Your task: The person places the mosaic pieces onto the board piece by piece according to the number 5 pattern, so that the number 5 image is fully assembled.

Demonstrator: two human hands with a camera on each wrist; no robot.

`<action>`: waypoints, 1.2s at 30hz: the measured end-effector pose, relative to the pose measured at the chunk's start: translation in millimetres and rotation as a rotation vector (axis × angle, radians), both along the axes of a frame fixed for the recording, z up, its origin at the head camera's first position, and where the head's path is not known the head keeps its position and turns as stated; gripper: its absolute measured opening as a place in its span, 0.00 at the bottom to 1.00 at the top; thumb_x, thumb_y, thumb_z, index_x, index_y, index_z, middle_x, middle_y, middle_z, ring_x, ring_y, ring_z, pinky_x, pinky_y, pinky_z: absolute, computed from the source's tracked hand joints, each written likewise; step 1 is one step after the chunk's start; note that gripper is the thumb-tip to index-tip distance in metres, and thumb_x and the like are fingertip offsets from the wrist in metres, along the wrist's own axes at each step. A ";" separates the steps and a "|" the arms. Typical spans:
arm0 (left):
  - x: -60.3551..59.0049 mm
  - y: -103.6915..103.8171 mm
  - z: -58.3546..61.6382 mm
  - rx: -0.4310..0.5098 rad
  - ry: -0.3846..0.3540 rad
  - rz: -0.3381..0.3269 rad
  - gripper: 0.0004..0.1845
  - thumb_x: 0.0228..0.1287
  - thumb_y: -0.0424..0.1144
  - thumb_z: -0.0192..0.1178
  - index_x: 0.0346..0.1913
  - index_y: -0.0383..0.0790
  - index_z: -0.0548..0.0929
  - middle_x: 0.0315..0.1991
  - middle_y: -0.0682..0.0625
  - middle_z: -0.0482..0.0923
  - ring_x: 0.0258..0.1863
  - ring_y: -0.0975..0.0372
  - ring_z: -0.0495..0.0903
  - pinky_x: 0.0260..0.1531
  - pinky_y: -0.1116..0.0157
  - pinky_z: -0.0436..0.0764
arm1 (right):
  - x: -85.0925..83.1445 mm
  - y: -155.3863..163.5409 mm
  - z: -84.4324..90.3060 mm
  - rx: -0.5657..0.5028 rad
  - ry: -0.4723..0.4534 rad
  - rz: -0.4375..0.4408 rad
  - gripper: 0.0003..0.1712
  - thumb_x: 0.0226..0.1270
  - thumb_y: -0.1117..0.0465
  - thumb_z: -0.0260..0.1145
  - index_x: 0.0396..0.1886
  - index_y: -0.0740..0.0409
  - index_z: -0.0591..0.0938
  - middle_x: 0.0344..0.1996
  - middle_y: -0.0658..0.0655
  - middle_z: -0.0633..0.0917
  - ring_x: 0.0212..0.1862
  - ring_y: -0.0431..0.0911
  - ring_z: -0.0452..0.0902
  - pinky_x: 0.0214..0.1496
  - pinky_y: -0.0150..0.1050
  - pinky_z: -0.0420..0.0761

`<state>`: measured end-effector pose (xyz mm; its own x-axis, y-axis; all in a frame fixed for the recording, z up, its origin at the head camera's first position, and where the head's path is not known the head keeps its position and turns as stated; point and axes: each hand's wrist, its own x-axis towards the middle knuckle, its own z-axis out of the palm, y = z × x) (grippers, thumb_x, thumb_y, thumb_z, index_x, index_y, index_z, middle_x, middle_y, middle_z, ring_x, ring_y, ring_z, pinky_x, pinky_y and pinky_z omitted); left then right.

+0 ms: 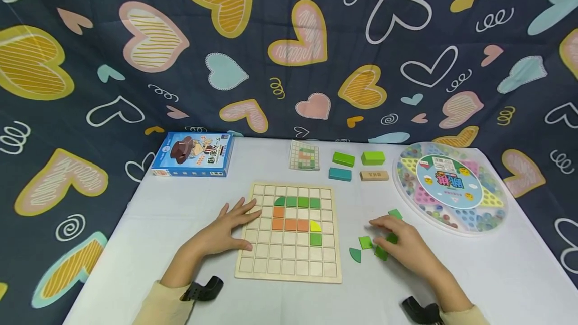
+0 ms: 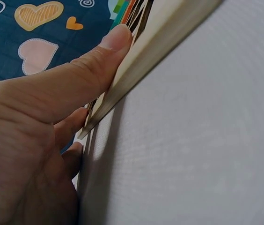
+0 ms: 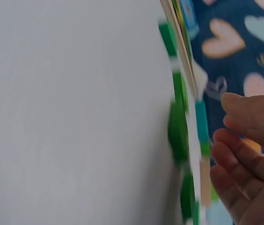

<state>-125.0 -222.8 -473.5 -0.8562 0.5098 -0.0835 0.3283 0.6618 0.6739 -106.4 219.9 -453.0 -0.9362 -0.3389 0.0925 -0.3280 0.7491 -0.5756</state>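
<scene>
A square wooden grid board [image 1: 289, 268] lies flat on the table. In its cells are a row of green tiles [image 1: 303, 202], several orange tiles [image 1: 291, 224], a yellow quarter-round tile [image 1: 314, 225] and a lone green tile [image 1: 315, 239]. My left hand [image 1: 221, 232] rests on the board's left edge with fingers spread; its thumb [image 2: 115, 42] touches the rim in the left wrist view. My right hand [image 1: 408, 247] hovers over loose green tiles [image 1: 365, 242], fingers loosely bent, nothing between them in the right wrist view. Beside those lies a green quarter-round tile [image 1: 355, 255].
Behind the board are a pattern card [image 1: 304, 156], two green blocks [image 1: 343, 159], a teal block [image 1: 339, 174] and a wooden block [image 1: 374, 175]. A blue game box [image 1: 194, 154] sits at back left. At right stands a round marble game set [image 1: 451, 189]. A heart-print cloth [image 1: 280, 84] hangs behind.
</scene>
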 end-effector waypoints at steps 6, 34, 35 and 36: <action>-0.6 -0.2 0.2 0.010 -0.002 -0.007 0.45 0.45 0.53 0.71 0.69 0.48 0.68 0.75 0.46 0.52 0.75 0.45 0.39 0.69 0.40 0.31 | 9.3 34.9 1.4 0.055 -0.077 -0.115 0.24 0.55 0.54 0.72 0.52 0.54 0.81 0.45 0.49 0.82 0.46 0.49 0.81 0.48 0.41 0.82; -1.0 2.0 4.5 -0.008 -0.015 -0.005 0.44 0.46 0.54 0.71 0.69 0.46 0.68 0.75 0.46 0.51 0.75 0.45 0.39 0.69 0.40 0.32 | 17.6 -43.7 4.8 -0.092 -0.036 0.133 0.17 0.55 0.63 0.71 0.46 0.48 0.83 0.42 0.40 0.80 0.42 0.37 0.78 0.43 0.35 0.82; -1.0 2.0 4.6 -0.008 -0.017 -0.005 0.44 0.46 0.53 0.71 0.69 0.46 0.68 0.75 0.45 0.51 0.75 0.45 0.39 0.69 0.40 0.32 | 17.9 -50.3 4.8 -0.096 -0.055 0.157 0.17 0.56 0.62 0.71 0.47 0.47 0.83 0.43 0.40 0.80 0.43 0.37 0.78 0.44 0.35 0.81; -0.9 2.0 4.8 -0.009 -0.019 -0.005 0.44 0.46 0.53 0.71 0.69 0.46 0.68 0.75 0.45 0.51 0.75 0.45 0.39 0.69 0.40 0.32 | 18.1 -56.6 4.6 -0.095 -0.070 0.180 0.17 0.57 0.61 0.71 0.47 0.47 0.83 0.43 0.39 0.79 0.43 0.37 0.78 0.44 0.35 0.81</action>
<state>-125.9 -220.8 -468.7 -0.8517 0.5136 -0.1040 0.3192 0.6659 0.6743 -88.3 163.3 -448.4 -0.8665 -0.4945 0.0687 -0.4084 0.6229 -0.6673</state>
